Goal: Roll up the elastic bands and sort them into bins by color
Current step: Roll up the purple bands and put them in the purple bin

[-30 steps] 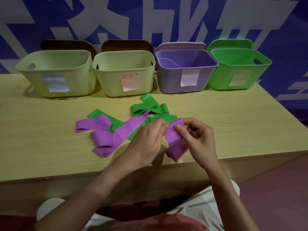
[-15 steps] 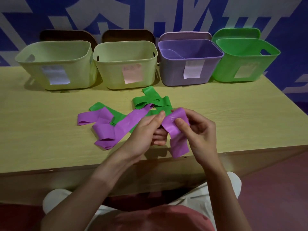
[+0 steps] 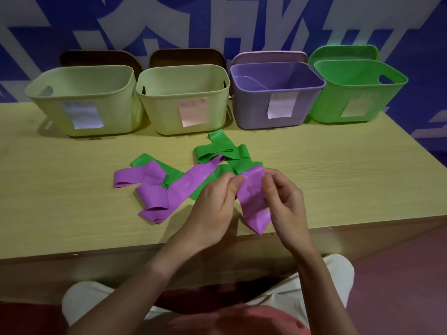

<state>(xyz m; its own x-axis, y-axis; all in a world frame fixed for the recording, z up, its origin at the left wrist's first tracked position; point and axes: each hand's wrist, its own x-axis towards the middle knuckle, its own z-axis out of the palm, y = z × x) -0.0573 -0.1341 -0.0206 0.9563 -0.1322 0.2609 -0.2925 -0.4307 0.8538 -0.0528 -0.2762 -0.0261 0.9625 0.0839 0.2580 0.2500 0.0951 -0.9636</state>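
My left hand (image 3: pixel 215 201) and right hand (image 3: pixel 283 199) both pinch the purple band (image 3: pixel 251 194), well in front of the purple bin (image 3: pixel 256 112)

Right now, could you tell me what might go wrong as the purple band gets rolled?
The purple band, pinched by the left hand and right hand, still trails under the green band, so rolling may drag it. Its free end hangs past the table edge and could unroll.
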